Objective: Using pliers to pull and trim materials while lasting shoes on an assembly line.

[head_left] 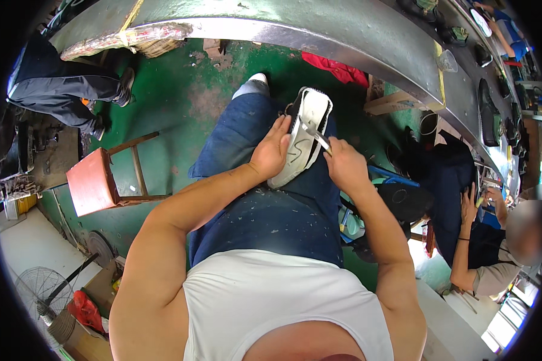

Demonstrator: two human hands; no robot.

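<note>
A shoe (304, 144) lies lengthwise over my thighs, its pale underside turned up and dark material folded around the edge. A dark hand-drawn mark shows on that underside. My left hand (273, 150) is closed against the shoe's left side, steadying it, with the fingers along the edge. In my right hand (347, 163) is a shiny metal hand tool (319, 139), gripped by its handle. Its curved head rests on or just above the shoe's underside, near the middle; its exact kind cannot be made out.
A long metal-edged bench (367, 54) curves across the front and right, with dark shoes (489, 114) on it. A reddish stool (93, 182) stands left, near a standing person's legs (66, 90). Another person (488, 253) works at the right. A fan (42, 301) is at lower left.
</note>
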